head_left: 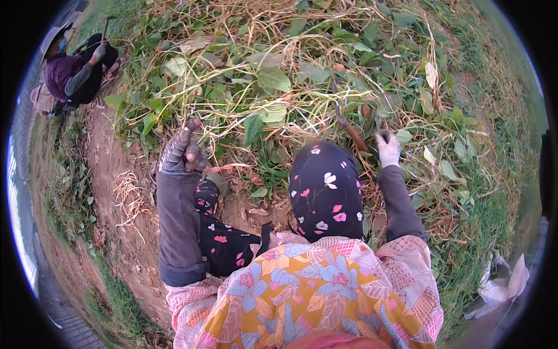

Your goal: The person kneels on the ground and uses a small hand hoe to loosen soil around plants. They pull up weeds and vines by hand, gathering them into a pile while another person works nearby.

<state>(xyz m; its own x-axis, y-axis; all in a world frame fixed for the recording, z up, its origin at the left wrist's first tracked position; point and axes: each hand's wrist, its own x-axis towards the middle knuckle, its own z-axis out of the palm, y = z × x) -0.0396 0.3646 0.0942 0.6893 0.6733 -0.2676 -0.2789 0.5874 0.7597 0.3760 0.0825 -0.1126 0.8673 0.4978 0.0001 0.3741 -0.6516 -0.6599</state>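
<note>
My left hand (185, 150), in a worn, grimy glove with bare fingertips, is curled at the near edge of tangled vines and pale stems (226, 119); what it holds, if anything, I cannot make out. My right hand (388, 145), in a whitish glove, has its fingers bent down among stems and leaves, their grip unclear. Just left of it lies a long brown object (354, 138), like a wooden tool, partly under vines. My knee (322, 186), in black floral cloth, is between both hands.
A co-worker (67, 75) in purple crouches at upper left, grasping a tool (106, 28). Dried pale stems (131, 198) lie on bare soil (113, 244) at left. A white sack (503, 279) lies at lower right. A paved strip (61, 314) runs along the lower left rim.
</note>
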